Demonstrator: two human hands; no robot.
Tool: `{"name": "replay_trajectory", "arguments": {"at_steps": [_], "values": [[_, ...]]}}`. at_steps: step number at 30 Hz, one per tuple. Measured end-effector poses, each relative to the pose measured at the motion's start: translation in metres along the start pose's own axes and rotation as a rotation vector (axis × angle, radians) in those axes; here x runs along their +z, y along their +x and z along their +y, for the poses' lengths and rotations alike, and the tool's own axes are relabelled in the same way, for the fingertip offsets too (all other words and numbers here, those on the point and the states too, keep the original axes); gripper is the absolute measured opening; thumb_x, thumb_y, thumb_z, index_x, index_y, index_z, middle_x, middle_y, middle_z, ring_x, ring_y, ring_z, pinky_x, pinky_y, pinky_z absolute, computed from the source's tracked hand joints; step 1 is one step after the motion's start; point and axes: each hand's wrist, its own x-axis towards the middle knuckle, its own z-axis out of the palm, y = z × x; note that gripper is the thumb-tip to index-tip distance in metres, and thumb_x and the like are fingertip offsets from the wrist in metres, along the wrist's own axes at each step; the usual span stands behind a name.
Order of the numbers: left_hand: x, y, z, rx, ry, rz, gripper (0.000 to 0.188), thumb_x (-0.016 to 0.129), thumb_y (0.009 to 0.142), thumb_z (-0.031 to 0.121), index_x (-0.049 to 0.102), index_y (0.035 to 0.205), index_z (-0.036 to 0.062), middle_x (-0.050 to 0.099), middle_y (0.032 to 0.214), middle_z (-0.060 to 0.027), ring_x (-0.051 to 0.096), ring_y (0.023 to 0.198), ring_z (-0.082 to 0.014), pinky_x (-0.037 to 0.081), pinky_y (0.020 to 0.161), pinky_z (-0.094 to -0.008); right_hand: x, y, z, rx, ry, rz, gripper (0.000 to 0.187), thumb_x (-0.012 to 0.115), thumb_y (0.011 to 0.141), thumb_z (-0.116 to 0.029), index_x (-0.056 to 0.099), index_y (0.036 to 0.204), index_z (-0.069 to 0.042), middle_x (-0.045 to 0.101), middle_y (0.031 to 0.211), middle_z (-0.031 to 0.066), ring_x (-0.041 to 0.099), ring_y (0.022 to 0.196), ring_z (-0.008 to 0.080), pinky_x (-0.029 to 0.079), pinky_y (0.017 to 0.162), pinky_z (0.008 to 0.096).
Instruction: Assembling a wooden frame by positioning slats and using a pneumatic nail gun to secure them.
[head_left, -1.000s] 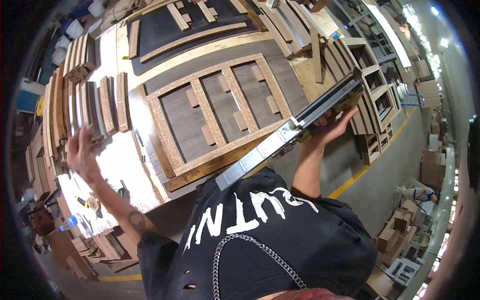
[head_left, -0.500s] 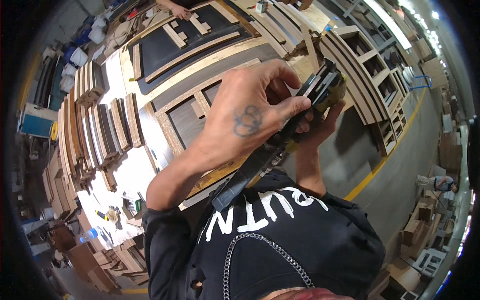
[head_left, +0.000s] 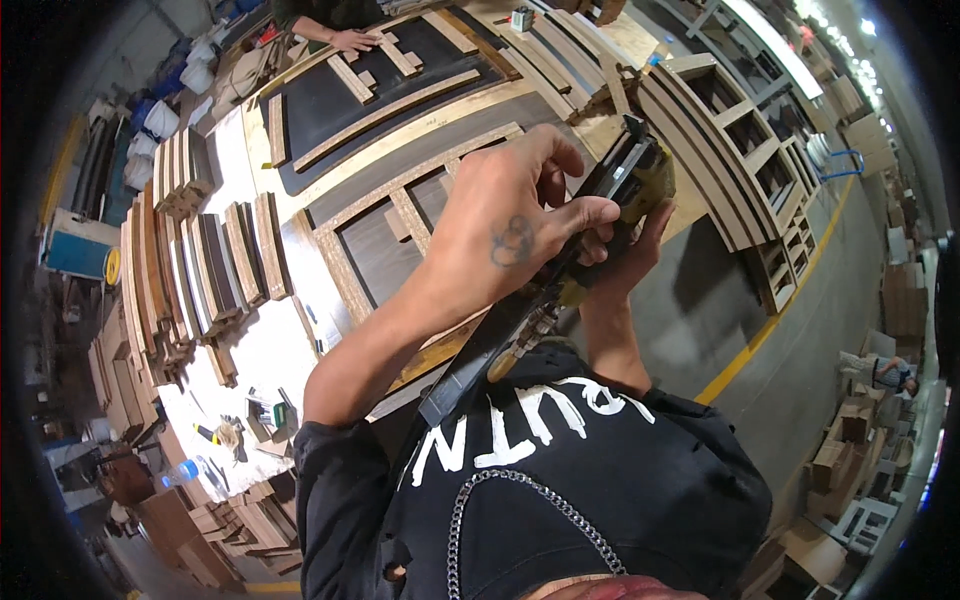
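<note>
I hold a black and yellow nail gun close to my chest, its long dark magazine slanting down to the left. My left hand lies over the top of the tool with its fingers curled around the body. My right hand grips the tool from below, mostly hidden behind it. Beyond the hands, a wooden frame with dark panels lies flat on the workbench.
Stacks of curved wooden boards stand at the left of the bench, with small tools on its near end. Another person's hand rests on a dark panel at the far end. Shelf units stand on the grey floor to the right.
My left hand left the board stacks at the left, crossed over and closed on top of the nail gun. The tool has come nearer to the camera.
</note>
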Motion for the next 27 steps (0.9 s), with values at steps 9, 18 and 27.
{"name": "replay_trajectory", "arguments": {"at_steps": [9,18,27], "values": [[-0.003,-0.011,-0.035,-0.051,-0.284,0.083,0.048,0.061,0.095,0.047,0.062,0.111,0.0013,0.066,0.091,-0.0075,0.063,0.076,-0.0144,0.053,0.064,-0.0264,-0.008,-0.002,0.003,0.017,0.036,0.09,0.067,0.037,0.099,-0.065,0.059,0.112,-0.004,0.057,0.061,0.0061,0.049,0.039,0.0122,0.041,0.036,0.0246],[-0.008,-0.124,-0.115,-0.174,-0.713,0.69,0.078,0.016,0.102,0.064,0.057,0.112,-0.0017,0.058,0.081,-0.0096,0.054,0.077,-0.0189,0.043,0.072,-0.0324,-0.007,0.003,-0.005,-0.055,-0.158,0.219,0.061,0.041,0.096,-0.067,0.061,0.097,-0.009,0.046,0.057,-0.0017,0.038,0.038,0.0086,0.031,0.034,0.0217],[0.022,-0.149,-0.109,-0.2,-0.963,0.713,0.087,0.009,0.097,0.072,0.054,0.122,0.0014,0.058,0.09,-0.0126,0.054,0.088,-0.0247,0.041,0.086,-0.036,0.005,0.003,-0.004,-0.107,-0.261,0.104,0.066,0.036,0.097,-0.068,0.062,0.105,-0.008,0.044,0.058,-0.0008,0.033,0.037,0.0099,0.028,0.033,0.0233]]}}
